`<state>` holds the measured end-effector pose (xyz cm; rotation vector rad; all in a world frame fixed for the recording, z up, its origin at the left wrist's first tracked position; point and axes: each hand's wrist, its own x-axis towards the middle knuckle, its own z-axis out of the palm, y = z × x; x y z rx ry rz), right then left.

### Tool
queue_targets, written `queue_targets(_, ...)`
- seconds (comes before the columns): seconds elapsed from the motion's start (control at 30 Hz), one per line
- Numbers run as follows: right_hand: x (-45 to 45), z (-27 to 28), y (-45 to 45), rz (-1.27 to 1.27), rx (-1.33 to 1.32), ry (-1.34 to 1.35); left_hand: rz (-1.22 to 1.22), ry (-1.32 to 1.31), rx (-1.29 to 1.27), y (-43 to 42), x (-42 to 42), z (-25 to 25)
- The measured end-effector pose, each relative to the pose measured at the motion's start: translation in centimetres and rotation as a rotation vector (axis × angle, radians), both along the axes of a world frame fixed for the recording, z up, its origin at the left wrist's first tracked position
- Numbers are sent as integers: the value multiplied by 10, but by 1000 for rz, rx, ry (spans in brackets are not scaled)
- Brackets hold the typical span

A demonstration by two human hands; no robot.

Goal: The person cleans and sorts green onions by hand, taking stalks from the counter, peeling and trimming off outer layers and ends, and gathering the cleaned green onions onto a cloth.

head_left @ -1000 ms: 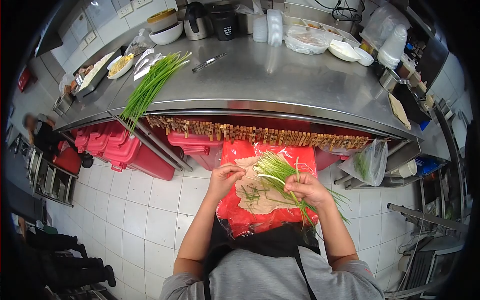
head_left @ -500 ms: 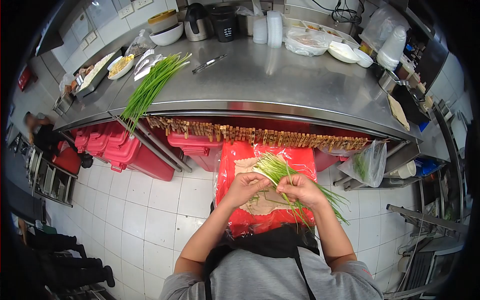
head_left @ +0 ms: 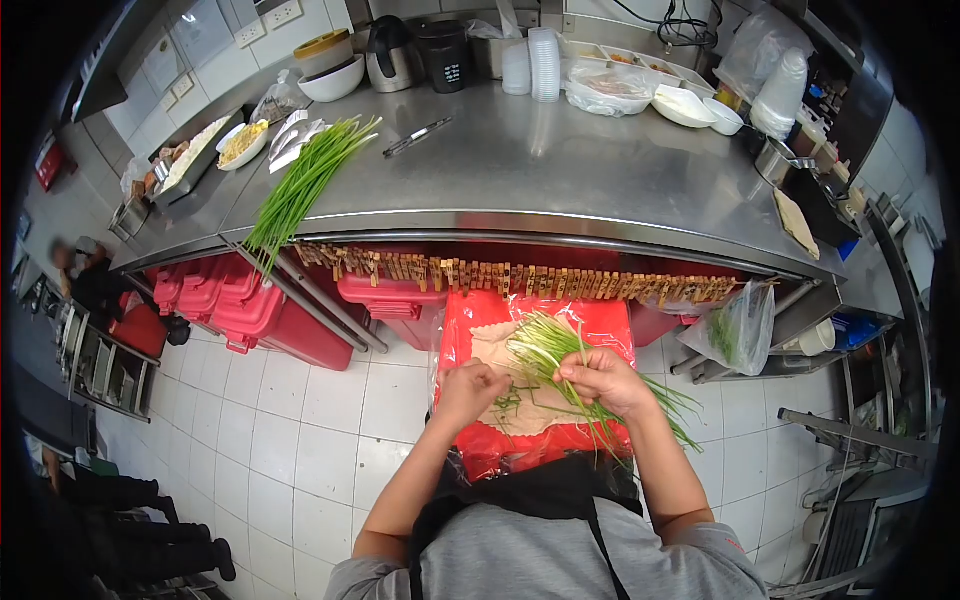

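Note:
A loose bunch of green onions (head_left: 545,345), with pale white root ends, lies across a torn sheet of brown paper (head_left: 490,348). My right hand (head_left: 603,382) is closed around some stalks at the bunch's right side, thumb against the curled fingers. Left of the bunch, my left hand (head_left: 472,392) is pinched over the paper; anything in its fingertips is too small to make out. Short green scraps (head_left: 512,400) are scattered between the hands. Beneath the paper is a red surface wrapped in clear plastic (head_left: 470,310).
On the steel counter (head_left: 560,170) lie another green onion bunch (head_left: 310,180) and a pen (head_left: 417,137). Wooden clothespins (head_left: 520,280) line the rail below its edge. Red lidded bins (head_left: 265,310) stand underneath. A plastic bag of greens (head_left: 735,330) hangs at right. People in dark clothes are at far left.
My left hand has moved left and slightly down, away from the root ends of the bunch. My right hand stays nearly in place on the stalks.

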<state>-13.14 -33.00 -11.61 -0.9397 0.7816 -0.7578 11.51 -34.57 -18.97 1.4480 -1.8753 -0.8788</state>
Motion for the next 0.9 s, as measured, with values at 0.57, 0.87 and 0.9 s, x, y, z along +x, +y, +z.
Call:
queue_targets(0.57, 22, 9, -10, -173, -144, 174, -304, 70, -68, 10, -20, 52)
queue_targets(0.87, 34, 0, -18, -373, -479, 379, -122, 444, 219, 11, -38, 76)
queue_targets(0.9, 35, 2, -17, -387, -471, 417, -125, 378, 175, 10, -38, 75)
